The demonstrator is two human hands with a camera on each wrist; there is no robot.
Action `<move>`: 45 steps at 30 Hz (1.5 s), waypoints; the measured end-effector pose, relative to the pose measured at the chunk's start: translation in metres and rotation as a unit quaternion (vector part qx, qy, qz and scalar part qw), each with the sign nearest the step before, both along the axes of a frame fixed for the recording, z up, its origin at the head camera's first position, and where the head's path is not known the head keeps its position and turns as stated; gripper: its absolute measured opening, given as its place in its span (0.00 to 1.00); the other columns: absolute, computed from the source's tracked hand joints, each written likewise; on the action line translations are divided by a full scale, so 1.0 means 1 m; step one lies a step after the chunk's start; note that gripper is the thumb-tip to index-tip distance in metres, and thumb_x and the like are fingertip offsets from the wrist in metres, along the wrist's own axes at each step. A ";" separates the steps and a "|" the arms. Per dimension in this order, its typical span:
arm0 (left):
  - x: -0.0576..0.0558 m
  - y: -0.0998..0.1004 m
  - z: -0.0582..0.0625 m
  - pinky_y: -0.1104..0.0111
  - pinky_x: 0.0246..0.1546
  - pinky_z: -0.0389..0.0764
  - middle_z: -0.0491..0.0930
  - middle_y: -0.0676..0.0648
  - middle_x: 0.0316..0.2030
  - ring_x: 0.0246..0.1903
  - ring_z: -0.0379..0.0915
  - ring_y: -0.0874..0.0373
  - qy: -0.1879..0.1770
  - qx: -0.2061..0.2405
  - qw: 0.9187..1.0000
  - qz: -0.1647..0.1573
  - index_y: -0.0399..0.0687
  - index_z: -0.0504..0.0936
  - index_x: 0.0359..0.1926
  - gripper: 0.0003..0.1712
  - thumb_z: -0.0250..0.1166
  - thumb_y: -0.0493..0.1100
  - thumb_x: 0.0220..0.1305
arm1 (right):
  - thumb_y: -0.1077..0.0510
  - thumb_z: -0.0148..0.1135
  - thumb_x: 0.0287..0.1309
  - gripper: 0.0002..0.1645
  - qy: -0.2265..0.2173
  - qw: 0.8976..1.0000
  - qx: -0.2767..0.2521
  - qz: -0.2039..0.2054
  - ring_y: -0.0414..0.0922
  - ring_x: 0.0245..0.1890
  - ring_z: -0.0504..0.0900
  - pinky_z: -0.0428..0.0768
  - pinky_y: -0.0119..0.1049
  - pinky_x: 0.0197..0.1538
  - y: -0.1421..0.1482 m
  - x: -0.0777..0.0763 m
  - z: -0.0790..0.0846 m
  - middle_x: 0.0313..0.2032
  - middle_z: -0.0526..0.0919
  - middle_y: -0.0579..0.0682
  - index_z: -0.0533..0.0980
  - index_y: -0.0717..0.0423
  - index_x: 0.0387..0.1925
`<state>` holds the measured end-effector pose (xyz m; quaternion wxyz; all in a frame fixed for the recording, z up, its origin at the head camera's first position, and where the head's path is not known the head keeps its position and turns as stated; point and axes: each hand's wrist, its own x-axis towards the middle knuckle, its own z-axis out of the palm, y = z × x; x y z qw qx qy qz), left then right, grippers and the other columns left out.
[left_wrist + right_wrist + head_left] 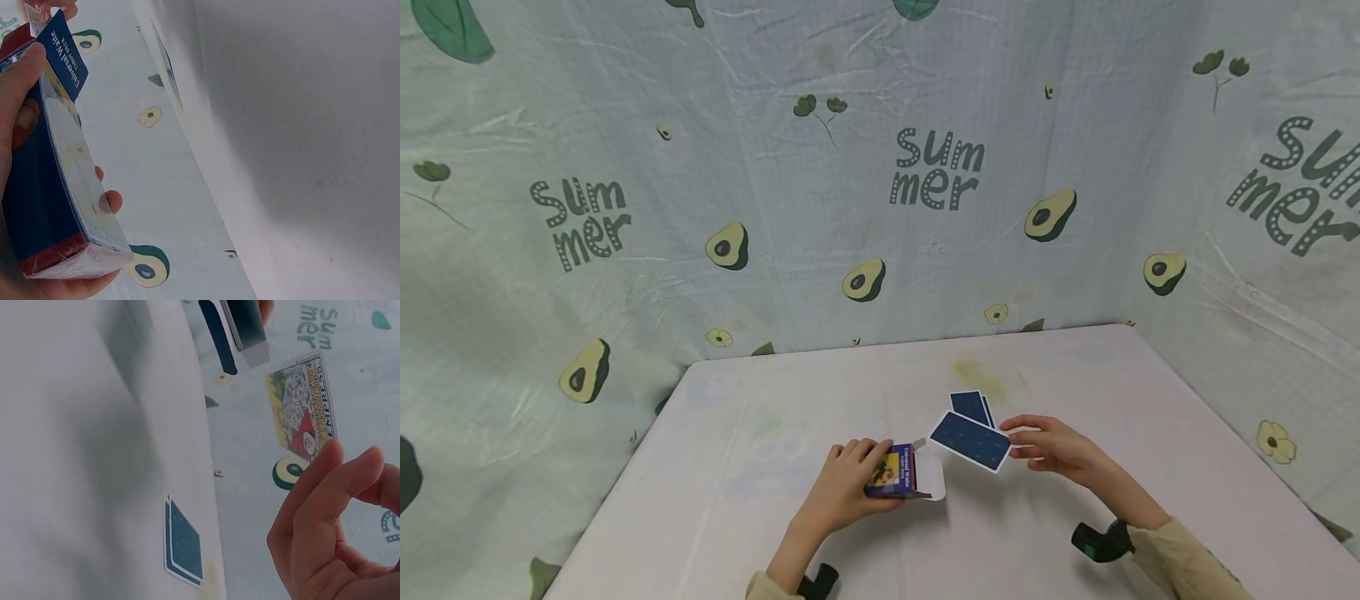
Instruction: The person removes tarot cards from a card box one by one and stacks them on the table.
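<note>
My left hand (838,492) grips a blue and yellow tarot card box (889,471) above the table. The box's flap hangs open to the right, with "Universal Waite" printed on its flap (62,55) in the left wrist view. Right of the box, my right hand (1063,452) holds one tarot card (972,442) by its edge at the fingertips, blue back upward. The right wrist view shows that card's face (303,409), reading "Empress". Behind it, at least two blue-backed cards (968,403) lie overlapping on the table, partly hidden by the held card.
A white-covered table (760,517) spreads beneath both hands. Behind it hangs a pale curtain (820,192) printed with avocados and "summer". Dark wrist devices sit at the left wrist (818,582) and right wrist (1103,542).
</note>
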<state>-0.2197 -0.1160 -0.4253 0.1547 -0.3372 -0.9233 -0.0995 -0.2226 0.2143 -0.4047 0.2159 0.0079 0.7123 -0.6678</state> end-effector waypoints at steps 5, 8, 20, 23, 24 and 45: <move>0.000 0.000 0.001 0.60 0.42 0.68 0.75 0.50 0.45 0.44 0.70 0.58 0.001 0.003 1.000 0.002 0.53 0.68 0.59 0.45 0.67 0.66 0.40 | 0.54 0.56 0.57 0.22 -0.003 1.000 0.009 -0.022 0.40 0.36 0.80 0.74 0.24 0.30 0.003 -0.001 0.000 0.37 0.77 0.43 0.69 0.58 0.53; -0.001 0.001 0.001 0.60 0.42 0.68 0.75 0.50 0.45 0.44 0.70 0.58 0.003 0.003 1.000 0.002 0.53 0.68 0.59 0.45 0.67 0.66 0.40 | 0.55 0.56 0.57 0.25 -0.003 0.999 0.006 -0.034 0.40 0.36 0.80 0.74 0.23 0.30 0.005 -0.002 0.000 0.38 0.77 0.44 0.66 0.59 0.55; -0.003 0.002 0.001 0.60 0.42 0.68 0.75 0.50 0.45 0.44 0.70 0.57 0.005 0.002 1.000 -0.008 0.53 0.68 0.59 0.45 0.67 0.67 0.40 | 0.59 0.53 0.58 0.37 -0.024 0.998 -0.015 -0.062 0.36 0.34 0.81 0.76 0.22 0.31 0.004 -0.006 -0.001 0.32 0.79 0.44 0.50 0.69 0.64; -0.003 0.003 0.001 0.61 0.42 0.68 0.75 0.50 0.45 0.45 0.70 0.57 0.004 -0.002 1.000 -0.008 0.53 0.68 0.59 0.45 0.66 0.67 0.40 | 0.59 0.52 0.59 0.38 -0.036 0.996 -0.025 -0.074 0.37 0.33 0.81 0.76 0.22 0.32 0.004 -0.009 -0.002 0.33 0.79 0.45 0.48 0.68 0.65; -0.004 0.004 0.001 0.61 0.42 0.68 0.75 0.50 0.46 0.45 0.70 0.57 0.005 -0.004 1.000 -0.008 0.53 0.68 0.59 0.45 0.66 0.67 0.41 | 0.60 0.52 0.59 0.38 -0.040 0.996 -0.029 -0.080 0.37 0.32 0.80 0.76 0.22 0.32 0.004 -0.010 -0.002 0.33 0.78 0.46 0.47 0.67 0.65; -0.004 0.010 -0.001 0.61 0.43 0.68 0.74 0.51 0.46 0.45 0.70 0.58 0.003 0.002 1.000 -0.016 0.53 0.68 0.59 0.45 0.66 0.67 0.41 | 0.64 0.50 0.59 0.36 -0.065 0.986 -0.082 -0.132 0.41 0.35 0.79 0.76 0.22 0.36 0.008 -0.035 -0.021 0.36 0.75 0.48 0.48 0.66 0.65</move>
